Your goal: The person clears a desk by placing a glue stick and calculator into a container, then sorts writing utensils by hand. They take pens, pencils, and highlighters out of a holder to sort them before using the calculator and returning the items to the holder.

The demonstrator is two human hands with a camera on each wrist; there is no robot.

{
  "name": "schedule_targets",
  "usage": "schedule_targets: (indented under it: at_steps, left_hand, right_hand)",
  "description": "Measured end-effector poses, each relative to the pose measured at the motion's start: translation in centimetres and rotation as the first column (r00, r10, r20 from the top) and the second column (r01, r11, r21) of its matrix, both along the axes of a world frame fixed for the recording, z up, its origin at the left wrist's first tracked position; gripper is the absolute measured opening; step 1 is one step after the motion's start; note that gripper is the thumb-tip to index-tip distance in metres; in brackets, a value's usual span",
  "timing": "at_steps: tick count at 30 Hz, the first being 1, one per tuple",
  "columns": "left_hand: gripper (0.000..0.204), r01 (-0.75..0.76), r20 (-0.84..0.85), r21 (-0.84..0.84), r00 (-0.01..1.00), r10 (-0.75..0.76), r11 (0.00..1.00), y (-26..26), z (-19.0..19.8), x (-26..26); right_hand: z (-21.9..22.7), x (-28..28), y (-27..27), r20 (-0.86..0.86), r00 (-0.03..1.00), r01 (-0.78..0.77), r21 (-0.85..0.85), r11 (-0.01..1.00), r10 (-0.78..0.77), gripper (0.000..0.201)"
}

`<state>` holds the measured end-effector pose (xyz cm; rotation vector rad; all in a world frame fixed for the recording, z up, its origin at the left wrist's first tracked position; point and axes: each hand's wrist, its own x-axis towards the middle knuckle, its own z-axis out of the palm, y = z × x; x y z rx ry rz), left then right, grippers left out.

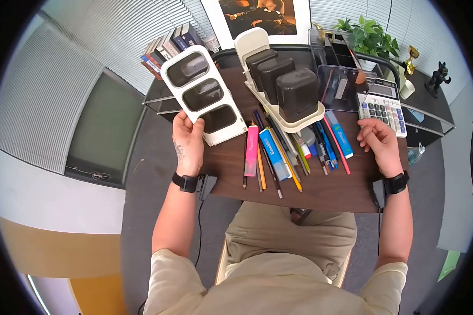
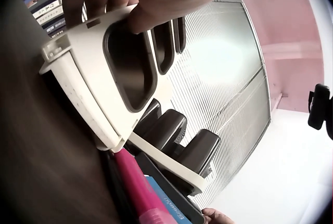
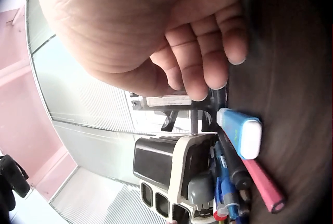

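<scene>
Got the white lid (image 1: 204, 94) off and gripped in my left hand (image 1: 189, 144), right hand (image 1: 379, 140) loosely curled and empty, pens (image 1: 278, 152) not sorted yet.

Dark table (image 1: 326, 194) bears pens (image 1: 278, 152) (fanned), calculator (image 1: 383, 107)

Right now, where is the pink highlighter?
In the head view, the pink highlighter lies on the brown desk, left in the row of pens, just right of the white tray in the left hand.
</scene>
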<state>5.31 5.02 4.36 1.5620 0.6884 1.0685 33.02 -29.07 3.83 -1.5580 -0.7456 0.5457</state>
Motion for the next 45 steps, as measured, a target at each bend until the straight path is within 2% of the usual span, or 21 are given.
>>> schedule_targets:
  at_steps: [3, 7, 9, 10, 11, 13, 14, 15, 17, 19, 23, 25, 26, 27, 29, 36, 38, 39, 41, 43, 45]
  left_hand:
    - [0.031, 0.024, -0.026, -0.016, 0.999, -0.025, 1.000, 0.0, 0.5, 0.4]
    - [0.035, 0.058, 0.019, -0.045, 0.998, -0.057, 0.997, -0.1, 0.5, 0.2]
    - [0.040, -0.119, 0.038, 0.186, 0.993, 0.114, 0.975, -0.2, 0.1, -0.3]
    - [0.043, -0.172, 0.003, 0.372, 0.983, 0.185, 0.912, -0.7, 0.9, -0.8]
    - [0.041, -0.212, 0.008, 0.485, 0.971, 0.238, 0.848, -2.0, 1.6, -1.2]
    - [0.038, -0.094, -0.090, 0.680, 0.973, 0.210, 0.727, -4.9, 3.1, -1.5]
    - [0.038, 0.056, -0.201, 0.773, 0.966, 0.161, 0.631, -6.5, 4.2, -1.2]
    - [0.038, 0.205, -0.312, 0.832, 0.941, 0.131, 0.515, -8.2, 5.3, -0.6]
    - [0.039, 0.398, -0.454, 0.839, 0.888, 0.073, 0.371, -10.4, 6.5, 1.1]
    - [0.041, 0.442, -0.468, 0.836, 0.884, -0.001, 0.324, -11.1, 6.2, 2.8]
    - [0.040, 0.508, -0.524, 0.823, 0.852, -0.008, 0.254, -12.0, 6.1, 5.7]
    - [0.039, 0.562, -0.588, 0.805, 0.800, 0.122, 0.191, -12.1, 5.8, 6.6]
    - [0.033, 0.548, -0.565, 0.825, 0.810, 0.157, 0.138, -12.0, 5.5, 7.0]
    - [0.033, 0.549, -0.564, 0.825, 0.810, 0.159, 0.132, -11.9, 5.1, 7.3]
    - [0.024, 0.573, -0.568, 0.816, 0.770, 0.291, 0.079, -11.9, 4.6, 7.5]
    - [0.019, 0.586, -0.579, 0.806, 0.754, 0.309, 0.081, -11.5, 5.2, 8.0]
    - [0.018, 0.490, -0.501, 0.865, 0.825, 0.263, 0.111, -11.3, 6.0, 7.8]
    - [0.018, 0.495, -0.504, 0.863, 0.823, 0.261, 0.107, -11.3, 6.7, 7.8]
    - [0.017, 0.388, -0.440, 0.892, 0.864, 0.246, 0.231, -11.4, 8.3, 7.7]
    - [0.017, 0.361, -0.422, 0.898, 0.868, 0.263, 0.252, -10.5, 10.1, 7.9]
    - [0.014, 0.294, -0.368, 0.915, 0.888, 0.276, 0.276, -9.2, 11.6, 8.3]
  right_hand:
    - [0.0, 0.0, 0.0, -0.002, 1.000, -0.008, 0.005, 1.000, 0.008, 0.024]
    - [0.0, 0.1, 0.0, -0.028, 0.999, 0.016, 0.000, 1.000, -0.016, 0.022]
    - [0.0, 0.1, 0.0, -0.029, 1.000, 0.010, 0.001, 1.000, -0.010, 0.022]
    - [0.0, 0.1, -0.1, -0.035, 0.999, 0.021, 0.004, 1.000, -0.021, 0.022]
    - [0.0, 0.1, 0.0, -0.046, 0.999, 0.011, 0.001, 1.000, -0.011, 0.022]
    - [0.1, 0.0, 0.0, -0.065, 0.998, 0.011, -0.002, 1.000, -0.012, 0.022]
    - [0.1, -0.1, 0.0, -0.060, 0.998, -0.003, 0.006, 1.000, 0.004, 0.022]
    - [0.2, -0.1, 0.1, -0.052, 0.998, -0.021, 0.015, 1.000, 0.022, 0.023]
    - [0.2, -0.2, 0.2, -0.067, 0.997, -0.021, 0.024, 0.999, 0.023, 0.023]
    - [0.2, -0.1, 0.0, -0.075, 0.997, -0.023, 0.038, 0.999, 0.026, 0.023]
    - [-0.3, 0.0, 0.0, -0.088, 0.996, -0.029, 0.042, 0.999, 0.032, 0.023]
    - [-0.3, 0.0, 0.0, -0.083, 0.996, -0.037, 0.046, 0.998, 0.040, 0.023]
    - [-0.3, 0.0, 0.0, -0.079, 0.996, -0.040, 0.045, 0.998, 0.044, 0.024]
    - [-0.3, 0.0, 0.1, -0.076, 0.996, -0.044, 0.043, 0.998, 0.048, 0.024]
    - [-0.1, -0.4, 0.1, -0.074, 0.997, -0.033, 0.049, 0.998, 0.036, 0.023]
    - [0.2, -0.4, 0.1, -0.084, 0.994, -0.057, 0.075, 0.996, 0.063, 0.023]
    - [0.3, -0.6, 0.0, -0.091, 0.994, -0.044, 0.077, 0.996, 0.051, 0.023]
    - [0.4, -0.5, 0.0, -0.093, 0.994, -0.054, 0.069, 0.996, 0.060, 0.023]
    - [0.5, -0.6, 0.0, -0.102, 0.993, -0.060, 0.061, 0.996, 0.066, 0.022]
    - [0.8, -0.7, 0.0, -0.098, 0.994, -0.053, 0.018, 0.998, 0.054, 0.022]
    - [0.5, -0.6, 0.0, -0.098, 0.993, -0.055, 0.050, 0.997, 0.060, 0.022]
